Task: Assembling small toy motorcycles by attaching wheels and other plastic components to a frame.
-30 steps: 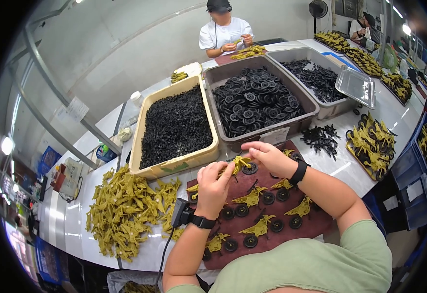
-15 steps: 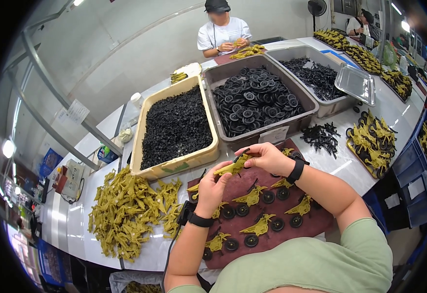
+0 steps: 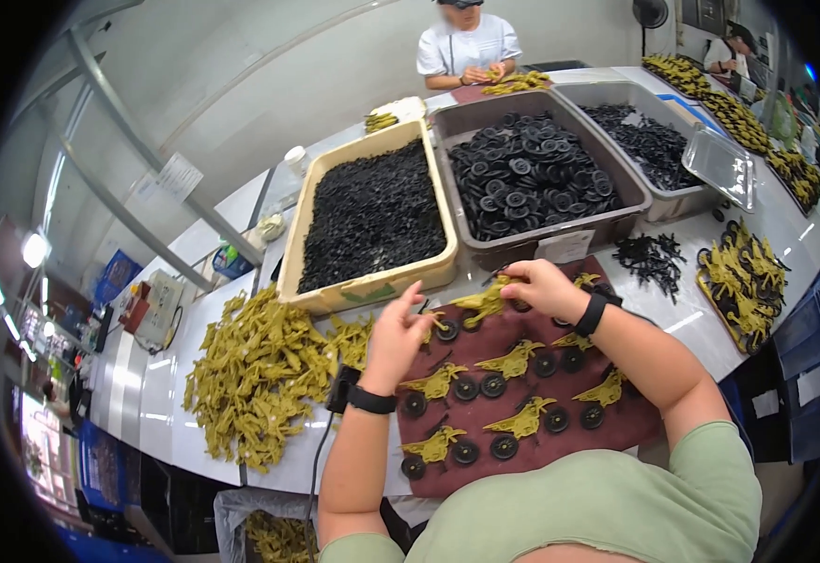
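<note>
A heap of olive parts [image 3: 264,375] lies on the white table [image 3: 184,413] at the far left, as it did a second ago. Next, the left hand [image 3: 397,330] has drawn away from the olive frame [image 3: 481,303] it shared half a second ago; its fingers now spread loosely, holding nothing I can see, just above a black wheel [image 3: 445,330] on the maroon mat [image 3: 616,422]. The right hand [image 3: 543,287] has carried the frame down from mid-air and now pinches it against the mat's top edge. That puts the piece into an open spot at the head of the rows of frames already laid with wheels. Behind stand a tan tray [image 3: 372,286] and a grey bin [image 3: 522,246].
</note>
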Demonstrator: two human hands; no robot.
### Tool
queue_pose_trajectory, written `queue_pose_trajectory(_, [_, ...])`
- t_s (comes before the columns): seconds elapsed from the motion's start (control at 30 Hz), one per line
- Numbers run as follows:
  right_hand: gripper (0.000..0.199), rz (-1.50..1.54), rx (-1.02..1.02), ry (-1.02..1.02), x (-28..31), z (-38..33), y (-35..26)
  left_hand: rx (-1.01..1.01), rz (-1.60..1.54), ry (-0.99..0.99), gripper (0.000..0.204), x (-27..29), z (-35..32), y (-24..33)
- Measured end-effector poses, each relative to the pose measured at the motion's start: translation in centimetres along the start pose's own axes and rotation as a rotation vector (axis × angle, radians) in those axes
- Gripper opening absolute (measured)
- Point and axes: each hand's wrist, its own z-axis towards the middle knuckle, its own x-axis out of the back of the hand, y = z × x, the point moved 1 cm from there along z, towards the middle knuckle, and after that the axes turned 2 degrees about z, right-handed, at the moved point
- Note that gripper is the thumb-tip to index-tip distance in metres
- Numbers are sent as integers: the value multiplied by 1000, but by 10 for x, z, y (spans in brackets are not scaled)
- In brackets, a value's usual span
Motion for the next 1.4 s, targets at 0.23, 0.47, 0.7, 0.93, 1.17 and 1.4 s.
queue_pose_trajectory(0.23, [51,-81,-232,-22,-11,7,15,388,900,-352,45,109,-61,-24])
queue_pose_trajectory(0.47, [49,-350,-91,-10,-23,15,29,581,1117,-231,66,79,-96,-20])
queue_pose_trajectory(0.7, [40,-468,79,139,-15,0,8,456,1220,25,58,65,-102,-20])
queue_pose_trajectory(0.93, [39,162,-134,-202,20,-16,-46,-256,851,22,59,-2,-36,54])
queue_pose_trajectory(1.17, [28,-46,-128,-30,72,-43,-27,-570,526,-135,49,-125,20,67])
queue_pose_trajectory(1.4, [18,-243,70,244,101,-62,49,-467,584,-221,55,-171,44,67])
